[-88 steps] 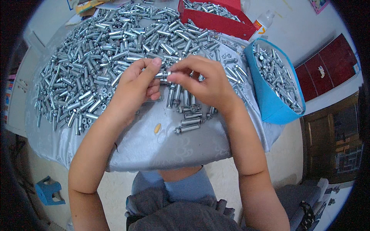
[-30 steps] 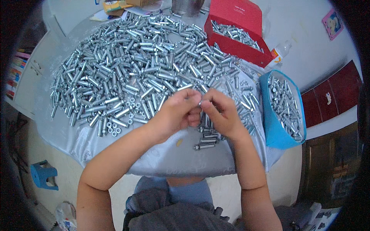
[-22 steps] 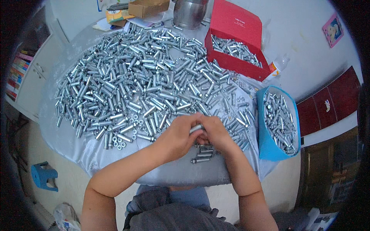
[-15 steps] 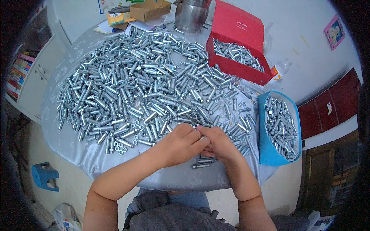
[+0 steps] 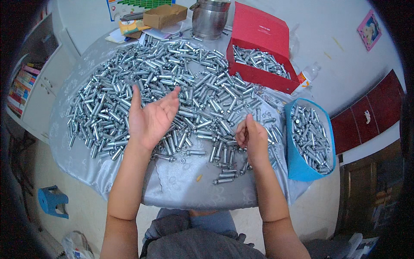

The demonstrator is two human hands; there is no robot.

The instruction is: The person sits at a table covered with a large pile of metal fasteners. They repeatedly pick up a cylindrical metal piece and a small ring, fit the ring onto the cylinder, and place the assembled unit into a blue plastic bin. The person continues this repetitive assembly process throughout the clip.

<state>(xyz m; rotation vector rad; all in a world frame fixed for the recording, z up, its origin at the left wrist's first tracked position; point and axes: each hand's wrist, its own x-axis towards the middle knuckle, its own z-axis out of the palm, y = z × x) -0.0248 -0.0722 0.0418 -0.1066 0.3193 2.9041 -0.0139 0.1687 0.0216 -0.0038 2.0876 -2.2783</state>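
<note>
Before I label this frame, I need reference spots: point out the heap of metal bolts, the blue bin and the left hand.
Heap of metal bolts [image 5: 192, 111]: head view, on bolts near its middle.
Blue bin [image 5: 297, 170]: head view, on its outer wall.
Left hand [image 5: 152, 119]: head view, on the open palm.

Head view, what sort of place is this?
Probably a room in a home: a shiny patterned tablecloth lies under the bolts, with books at left and a pink-framed picture at right.

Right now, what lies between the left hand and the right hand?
Loose metal bolts lie between the left hand and the right hand, in the head view.
</note>
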